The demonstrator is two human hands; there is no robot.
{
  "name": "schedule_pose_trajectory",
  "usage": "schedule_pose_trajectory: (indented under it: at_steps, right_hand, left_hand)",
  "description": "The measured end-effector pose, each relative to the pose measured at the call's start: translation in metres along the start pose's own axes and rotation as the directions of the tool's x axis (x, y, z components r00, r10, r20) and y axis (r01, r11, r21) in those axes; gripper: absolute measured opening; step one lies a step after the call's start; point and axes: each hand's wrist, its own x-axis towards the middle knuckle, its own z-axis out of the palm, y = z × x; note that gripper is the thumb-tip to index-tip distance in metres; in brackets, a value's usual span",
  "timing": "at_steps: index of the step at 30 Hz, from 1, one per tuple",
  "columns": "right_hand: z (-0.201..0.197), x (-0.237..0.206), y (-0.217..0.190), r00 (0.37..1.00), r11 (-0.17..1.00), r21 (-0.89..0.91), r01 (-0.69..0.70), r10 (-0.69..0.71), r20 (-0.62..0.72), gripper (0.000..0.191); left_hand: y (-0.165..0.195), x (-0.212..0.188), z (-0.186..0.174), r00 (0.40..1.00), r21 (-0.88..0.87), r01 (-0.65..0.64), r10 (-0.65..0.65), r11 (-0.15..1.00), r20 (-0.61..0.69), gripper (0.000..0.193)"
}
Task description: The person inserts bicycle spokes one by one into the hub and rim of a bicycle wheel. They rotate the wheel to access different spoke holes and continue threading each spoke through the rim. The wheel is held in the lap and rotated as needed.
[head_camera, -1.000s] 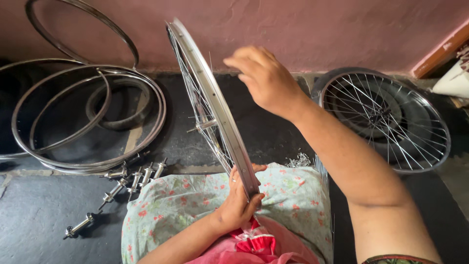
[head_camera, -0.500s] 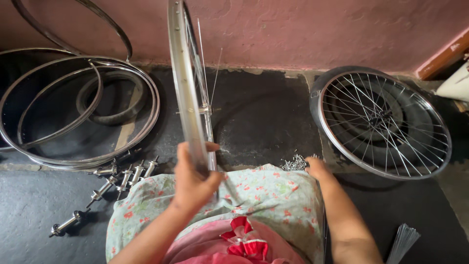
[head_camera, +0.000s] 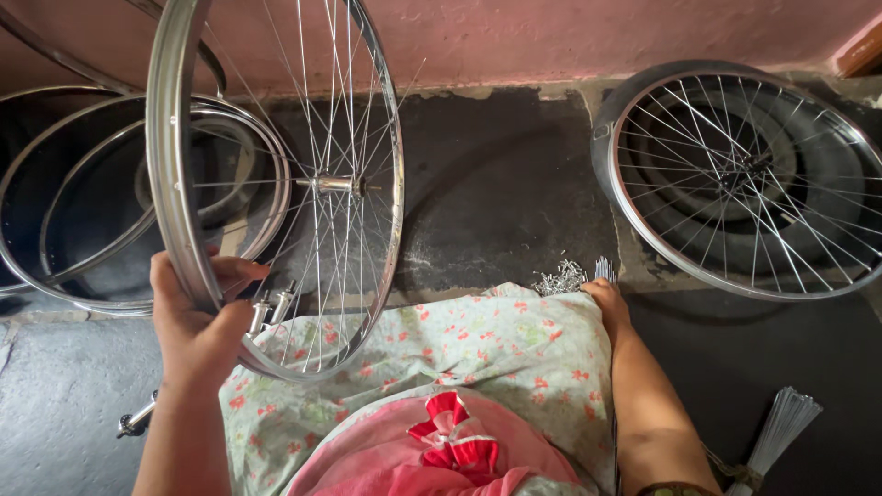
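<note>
A spoked bicycle wheel (head_camera: 276, 184) is held upright over the lap, its rim gripped by the closed left hand (head_camera: 197, 321). The right hand (head_camera: 608, 298) is stretched to a small pile of spoke nipples (head_camera: 560, 276) on the floor; its grasp cannot be told. Beyond lie bare rims (head_camera: 83, 211) and a finished wheel (head_camera: 744, 179).

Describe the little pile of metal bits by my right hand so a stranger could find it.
Start at the spoked wheel lying flat on the right. Just left of its lower edge, at the floral cloth's far edge, the right hand touches the pile: tiny loose silvery pieces, unlike the bundled spokes nearby.
</note>
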Motion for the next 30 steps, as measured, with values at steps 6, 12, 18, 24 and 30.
schedule_pose_trajectory:
  at_steps: [6,12,18,24,30]
  right_hand:
    - [0.004,0.079,-0.036,0.998,0.990,-0.129,-0.058,0.053,-0.039,0.031]
    - [0.058,0.174,-0.210,0.998,0.699,0.714,0.039,-0.057,0.001,0.037]
    - [0.094,0.220,-0.342,0.934,0.123,0.926,-0.356,0.088,0.347,0.025]
    - [0.109,0.213,-0.369,0.976,0.313,0.945,0.098,0.154,-0.152,0.016]
    - [0.097,0.208,-0.368,0.676,0.627,0.568,0.533,0.087,-0.731,0.020]
  left_hand:
    - [0.002,0.002,-0.009,0.999,0.017,0.037,-0.036,0.999,-0.013,0.056]
    - [-0.007,-0.005,-0.016,0.999,0.033,0.035,-0.035,0.999,0.003,0.058]
    - [-0.022,-0.013,-0.014,0.997,-0.052,0.047,-0.044,0.998,0.063,0.056]
    - [-0.023,-0.016,-0.007,0.991,0.025,0.000,-0.004,1.000,0.135,0.055]
    - [-0.018,-0.014,0.002,0.989,0.077,-0.024,0.013,0.997,0.145,0.057]
